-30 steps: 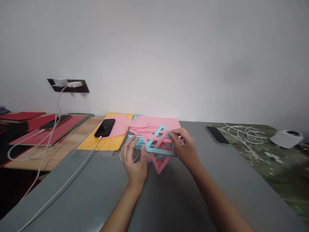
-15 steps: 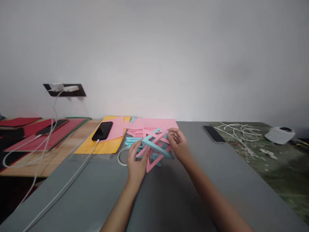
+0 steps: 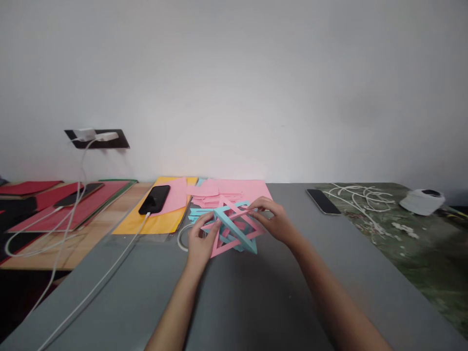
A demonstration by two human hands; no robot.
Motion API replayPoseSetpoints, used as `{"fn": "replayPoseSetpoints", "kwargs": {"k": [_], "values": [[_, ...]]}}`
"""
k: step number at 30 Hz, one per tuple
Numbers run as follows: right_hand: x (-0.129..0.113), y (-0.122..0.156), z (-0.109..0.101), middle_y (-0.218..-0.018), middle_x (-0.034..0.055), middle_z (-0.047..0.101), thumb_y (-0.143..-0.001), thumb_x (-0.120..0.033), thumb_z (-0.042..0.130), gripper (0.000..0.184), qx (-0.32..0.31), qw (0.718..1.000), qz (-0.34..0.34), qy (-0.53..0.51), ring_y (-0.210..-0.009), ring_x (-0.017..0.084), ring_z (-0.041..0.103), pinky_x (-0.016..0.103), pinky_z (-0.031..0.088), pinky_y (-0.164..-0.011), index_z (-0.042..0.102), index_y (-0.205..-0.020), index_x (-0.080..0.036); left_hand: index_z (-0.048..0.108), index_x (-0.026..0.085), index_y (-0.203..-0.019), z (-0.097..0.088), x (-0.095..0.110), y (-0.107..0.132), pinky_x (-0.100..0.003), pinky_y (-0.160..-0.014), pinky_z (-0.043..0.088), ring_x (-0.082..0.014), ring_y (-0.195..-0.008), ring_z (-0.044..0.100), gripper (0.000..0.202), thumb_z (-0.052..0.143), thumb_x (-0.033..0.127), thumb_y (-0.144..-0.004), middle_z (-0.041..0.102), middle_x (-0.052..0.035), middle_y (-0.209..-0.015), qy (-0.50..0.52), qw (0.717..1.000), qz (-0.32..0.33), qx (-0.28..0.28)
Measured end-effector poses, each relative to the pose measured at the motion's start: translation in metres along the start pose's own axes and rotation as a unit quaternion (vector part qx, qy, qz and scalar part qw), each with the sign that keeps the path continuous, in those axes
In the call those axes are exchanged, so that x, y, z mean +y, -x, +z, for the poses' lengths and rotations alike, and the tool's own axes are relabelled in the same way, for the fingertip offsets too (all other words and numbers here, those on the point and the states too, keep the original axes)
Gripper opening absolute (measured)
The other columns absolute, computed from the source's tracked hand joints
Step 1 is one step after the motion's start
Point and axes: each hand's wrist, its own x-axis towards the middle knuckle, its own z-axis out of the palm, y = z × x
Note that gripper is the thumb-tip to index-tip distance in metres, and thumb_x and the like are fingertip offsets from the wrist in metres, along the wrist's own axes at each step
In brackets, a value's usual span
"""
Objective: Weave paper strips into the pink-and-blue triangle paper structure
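Observation:
Between my hands is a pink and blue paper model point(image 3: 237, 231), built of folded strips interlaced into open triangular frames. My left hand point(image 3: 200, 240) grips its left side, thumb in front and fingers behind. On the upper right, my right hand point(image 3: 268, 217) pinches a pink strip of the model between thumb and fingertips. Behind it lie cut blue paper strips point(image 3: 197, 212) and pink paper pieces point(image 3: 210, 200), partly hidden by the model. A white tape ring point(image 3: 182, 240) rests just left of my left hand, part of it covered.
A black phone point(image 3: 154, 199) on a white cable lies over yellow paper point(image 3: 126, 224). Another phone point(image 3: 323, 202) sits at the right, beside tangled white cable point(image 3: 365, 197) and a white device point(image 3: 422, 202). Red sheets point(image 3: 98, 202) and the wall socket point(image 3: 102, 139) are at left.
The paper model has been turned, so a blue strip now slants steeply down to the right. My right hand has shifted its grip along the upper right; my left hand moved slightly left.

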Motion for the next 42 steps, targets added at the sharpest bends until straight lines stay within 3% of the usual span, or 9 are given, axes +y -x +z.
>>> {"fn": "replayPoseSetpoints", "kwargs": {"k": [7, 11, 22, 25, 29, 33, 37, 39, 42], "values": [[-0.005, 0.003, -0.006, -0.083, 0.0032, 0.069, -0.074, -0.031, 0.065, 0.017, 0.031, 0.997, 0.065, -0.037, -0.073, 0.015, 0.062, 0.031, 0.051, -0.069, 0.067, -0.089, -0.023, 0.068, 0.016, -0.092, -0.003, 0.003, -0.001, -0.025, -0.057, 0.048, -0.0149, -0.066, 0.061, 0.035, 0.065, 0.041, -0.068, 0.069, -0.0075, -0.090, 0.020, 0.995, -0.093, 0.005], [-0.009, 0.002, -0.008, -0.079, 0.0029, 0.068, -0.073, -0.030, 0.067, 0.011, 0.034, 0.997, 0.050, -0.050, -0.074, 0.016, 0.062, 0.031, 0.050, -0.068, 0.068, -0.081, -0.022, 0.068, 0.016, -0.093, -0.004, 0.001, -0.002, -0.022, -0.049, 0.043, -0.0103, -0.055, 0.055, 0.038, 0.066, 0.044, -0.067, 0.069, -0.0066, -0.090, 0.037, 0.993, -0.109, 0.000], [-0.024, -0.002, -0.013, -0.074, 0.0022, 0.065, -0.075, -0.032, 0.064, 0.011, 0.004, 0.998, 0.035, -0.043, -0.071, 0.015, 0.059, 0.031, 0.047, -0.066, 0.064, -0.074, -0.021, 0.068, 0.016, -0.091, -0.005, 0.000, -0.002, -0.019, -0.040, 0.037, -0.0057, -0.043, 0.044, 0.040, 0.067, 0.046, -0.064, 0.069, -0.0045, -0.083, 0.055, 0.991, -0.119, -0.006], [-0.025, -0.001, -0.010, -0.077, 0.0027, 0.067, -0.075, -0.030, 0.064, 0.010, 0.018, 0.997, 0.056, -0.058, -0.072, 0.014, 0.060, 0.031, 0.049, -0.067, 0.065, -0.079, -0.021, 0.068, 0.016, -0.090, -0.004, 0.003, 0.000, -0.020, -0.044, 0.041, -0.0071, -0.048, 0.049, 0.038, 0.066, 0.045, -0.066, 0.069, -0.0050, -0.085, 0.059, 0.992, -0.112, -0.006], [-0.019, 0.000, -0.003, -0.077, 0.0043, 0.068, -0.070, -0.030, 0.069, 0.016, 0.094, 0.989, 0.082, -0.083, -0.071, 0.016, 0.062, 0.033, 0.052, -0.068, 0.066, -0.082, -0.020, 0.067, 0.016, -0.091, -0.002, 0.004, 0.001, -0.027, -0.063, 0.051, -0.0163, -0.073, 0.062, 0.035, 0.067, 0.041, -0.066, 0.068, -0.0076, -0.091, 0.061, 0.995, -0.066, 0.032], [-0.014, 0.001, 0.000, -0.077, 0.0042, 0.069, -0.071, -0.028, 0.066, 0.010, 0.127, 0.987, 0.078, -0.061, -0.073, 0.017, 0.064, 0.034, 0.054, -0.069, 0.067, -0.078, -0.020, 0.065, 0.017, -0.093, -0.002, 0.003, 0.001, -0.036, -0.086, 0.047, -0.0211, -0.097, 0.059, 0.030, 0.068, 0.034, -0.068, 0.065, -0.0081, -0.099, 0.052, 0.997, 0.028, 0.041], [-0.018, 0.001, 0.000, -0.076, 0.0032, 0.068, -0.074, -0.024, 0.063, 0.005, 0.149, 0.988, 0.037, -0.009, -0.071, 0.016, 0.063, 0.032, 0.053, -0.066, 0.066, -0.077, -0.021, 0.059, 0.020, -0.104, -0.002, 0.013, 0.004, -0.036, -0.090, 0.044, -0.0196, -0.102, 0.056, 0.034, 0.066, 0.026, -0.071, 0.061, -0.0072, -0.106, 0.002, 0.992, 0.111, 0.054], [-0.021, 0.000, 0.002, -0.075, 0.0035, 0.068, -0.076, -0.023, 0.061, 0.006, 0.131, 0.991, 0.011, 0.009, -0.070, 0.016, 0.062, 0.031, 0.052, -0.066, 0.066, -0.078, -0.021, 0.060, 0.021, -0.101, -0.001, 0.022, 0.009, -0.037, -0.091, 0.042, -0.0190, -0.101, 0.056, 0.032, 0.067, 0.023, -0.070, 0.061, -0.0054, -0.103, -0.069, 0.979, 0.174, 0.079], [-0.027, 0.001, 0.009, -0.076, 0.0036, 0.068, -0.078, -0.022, 0.057, 0.009, 0.076, 0.997, -0.018, 0.018, -0.068, 0.015, 0.062, 0.031, 0.051, -0.067, 0.066, -0.080, -0.022, 0.064, 0.024, -0.092, 0.003, 0.032, 0.017, -0.037, -0.089, 0.040, -0.0192, -0.093, 0.058, 0.021, 0.067, 0.024, -0.071, 0.066, -0.0029, -0.092, -0.156, 0.961, 0.222, 0.047]]}}
